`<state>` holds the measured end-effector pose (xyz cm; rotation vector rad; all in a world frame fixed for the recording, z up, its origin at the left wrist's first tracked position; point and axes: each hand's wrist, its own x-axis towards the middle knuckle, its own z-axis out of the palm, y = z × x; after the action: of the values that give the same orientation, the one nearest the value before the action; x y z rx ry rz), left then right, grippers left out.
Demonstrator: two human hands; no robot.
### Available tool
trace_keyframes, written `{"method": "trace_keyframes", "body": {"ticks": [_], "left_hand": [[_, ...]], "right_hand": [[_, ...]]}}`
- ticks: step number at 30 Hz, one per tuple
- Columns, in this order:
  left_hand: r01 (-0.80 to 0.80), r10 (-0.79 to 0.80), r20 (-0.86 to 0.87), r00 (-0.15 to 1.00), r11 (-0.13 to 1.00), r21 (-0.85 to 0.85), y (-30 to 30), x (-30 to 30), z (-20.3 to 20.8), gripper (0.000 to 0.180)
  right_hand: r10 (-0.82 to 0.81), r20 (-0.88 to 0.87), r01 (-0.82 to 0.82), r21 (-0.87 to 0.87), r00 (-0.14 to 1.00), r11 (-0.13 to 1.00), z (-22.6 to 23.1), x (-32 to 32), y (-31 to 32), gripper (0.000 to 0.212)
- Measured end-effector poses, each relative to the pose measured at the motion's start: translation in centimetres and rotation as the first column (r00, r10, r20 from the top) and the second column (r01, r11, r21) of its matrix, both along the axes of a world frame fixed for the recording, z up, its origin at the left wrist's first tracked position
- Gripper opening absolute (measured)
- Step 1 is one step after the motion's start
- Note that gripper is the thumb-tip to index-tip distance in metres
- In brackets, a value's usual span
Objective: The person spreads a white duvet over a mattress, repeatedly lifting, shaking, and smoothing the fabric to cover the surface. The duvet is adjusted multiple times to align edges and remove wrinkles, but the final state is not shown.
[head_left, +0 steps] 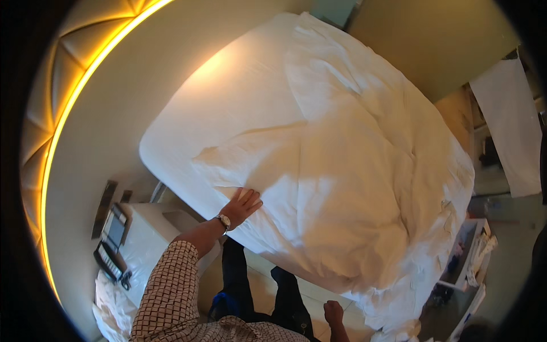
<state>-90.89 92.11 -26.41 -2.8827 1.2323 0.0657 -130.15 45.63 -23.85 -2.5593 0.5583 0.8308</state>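
Note:
A large bed fills the middle of the view, its bare mattress (194,114) showing at the left. Over the rest lies a rumpled white sheet (353,165), with folds and a turned edge near my left hand. My left hand (244,205), a watch (223,221) on its wrist, reaches over the near side of the bed and rests on the white fabric, fingers apart. Low in the view, off the bed, my right hand (333,312) hangs curled into a fist by my body. Nothing shows in it.
At the left stands a white bedside table (149,242) with a black telephone (110,259); white cloth (111,305) lies bunched below it. Glowing padded panelling (85,51) borders the wall. A shelf unit with an open drawer (464,253) and a hanging white cloth (509,122) are at the right.

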Motion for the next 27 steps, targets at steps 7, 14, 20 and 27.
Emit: {"method": "trace_keyframes", "body": {"ticks": [7,14,20,27], "left_hand": [[0.145,-0.182,-0.097,0.979,0.942,-0.301,-1.1,5.2,-1.0,0.036],[0.141,-0.228,-0.243,0.943,0.934,-0.329,-2.8,8.4,5.0,0.011],[0.242,-0.309,-0.129,0.942,0.896,-0.373,-3.5,10.8,19.9,0.008],[0.263,-0.240,0.107,0.965,0.868,-0.422,0.7,15.3,39.3,0.021]], "right_hand": [[-0.320,-0.266,0.368,0.155,0.909,0.917,1.1,-0.9,10.2,0.036],[-0.549,-0.029,0.538,0.251,0.835,0.805,5.6,9.5,17.5,0.040],[-0.593,0.135,0.576,0.147,0.794,0.804,7.2,13.7,16.5,0.037],[-0.767,0.265,0.805,-0.073,0.584,0.588,5.4,13.6,12.9,0.057]]}}
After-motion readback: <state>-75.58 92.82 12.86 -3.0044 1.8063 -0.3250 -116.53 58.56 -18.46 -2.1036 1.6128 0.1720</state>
